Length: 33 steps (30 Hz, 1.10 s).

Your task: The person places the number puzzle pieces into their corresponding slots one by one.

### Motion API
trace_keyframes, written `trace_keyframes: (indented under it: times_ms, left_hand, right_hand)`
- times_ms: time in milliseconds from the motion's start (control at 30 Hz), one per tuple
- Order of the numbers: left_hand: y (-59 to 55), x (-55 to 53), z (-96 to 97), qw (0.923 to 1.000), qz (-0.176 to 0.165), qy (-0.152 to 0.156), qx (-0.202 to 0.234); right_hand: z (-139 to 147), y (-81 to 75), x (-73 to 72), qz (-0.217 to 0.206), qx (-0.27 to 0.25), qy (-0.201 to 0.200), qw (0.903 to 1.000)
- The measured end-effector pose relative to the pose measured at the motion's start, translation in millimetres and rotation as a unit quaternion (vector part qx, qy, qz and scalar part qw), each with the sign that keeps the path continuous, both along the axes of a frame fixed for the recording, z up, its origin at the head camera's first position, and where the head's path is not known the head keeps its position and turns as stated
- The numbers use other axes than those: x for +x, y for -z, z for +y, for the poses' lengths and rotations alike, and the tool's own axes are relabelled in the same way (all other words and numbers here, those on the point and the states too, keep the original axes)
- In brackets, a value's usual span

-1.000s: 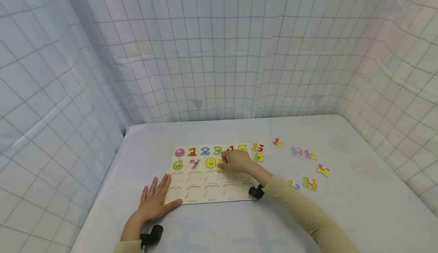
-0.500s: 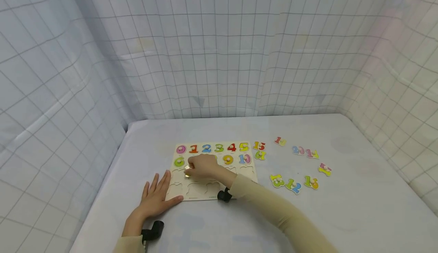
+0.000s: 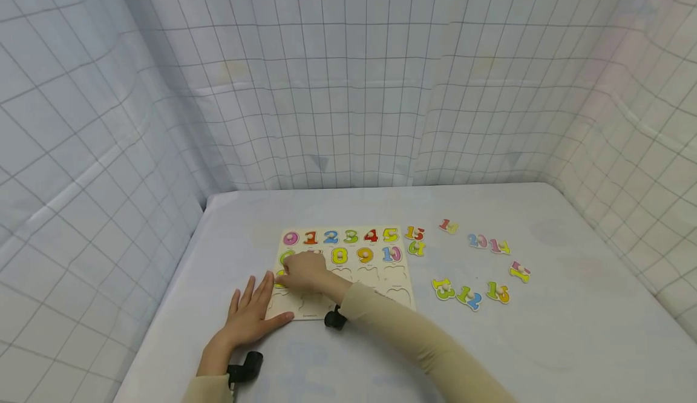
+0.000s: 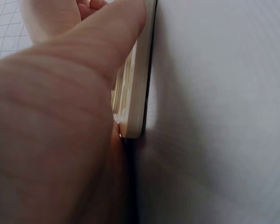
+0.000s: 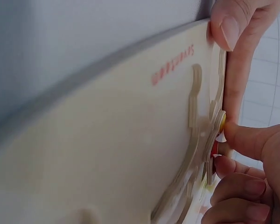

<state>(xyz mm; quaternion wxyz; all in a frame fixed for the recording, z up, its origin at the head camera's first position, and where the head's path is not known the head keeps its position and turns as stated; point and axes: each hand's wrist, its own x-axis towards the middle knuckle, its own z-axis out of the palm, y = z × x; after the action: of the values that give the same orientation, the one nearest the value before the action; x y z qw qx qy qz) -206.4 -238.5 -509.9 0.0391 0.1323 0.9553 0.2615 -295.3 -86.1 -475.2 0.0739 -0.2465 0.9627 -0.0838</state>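
Observation:
A pale wooden number puzzle board (image 3: 368, 276) lies flat on the table, its upper two rows filled with coloured numbers. My right hand (image 3: 307, 271) is over the left end of its third row. Thumb and fingers pinch a yellow and red number puzzle piece (image 5: 221, 122), tilted at a recess in the right wrist view; its digits are hard to read. My left hand (image 3: 250, 315) rests with straight, spread fingers at the board's near left corner. Its thumb (image 5: 229, 30) lies along the near edge. The left wrist view shows mostly that hand (image 4: 60, 88) beside the board's edge (image 4: 139, 88).
Several loose number pieces lie right of the board, among them a 15 (image 3: 416, 233), a 13 (image 3: 443, 288), a 12 (image 3: 469, 298), a 16 (image 3: 498, 292) and a 20 (image 3: 478, 241). White gridded curtains (image 3: 370, 88) stand behind and at both sides of the table (image 3: 572, 306).
My right hand has moved left across the board, from the middle of the second row to the left end of the third, with the piece in its fingers. My left hand stays put.

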Motion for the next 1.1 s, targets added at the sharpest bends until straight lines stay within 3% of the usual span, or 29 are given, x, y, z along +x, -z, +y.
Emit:
trace_keyframes:
  times_ms: [400, 1100]
  left_hand:
    - [-5.1, 0.1, 3.9, 0.9999, -0.009, 0.003, 0.013]
    - [-9.5, -0.9, 3.5, 0.999, -0.041, -0.008, -0.017]
  right_hand:
    - [-1.7, -4.2, 5.0, -0.001, -0.001, 0.016, 0.9999]
    - [-8.1, 3.1, 4.8, -0.003, 0.029, 0.039, 0.9988]
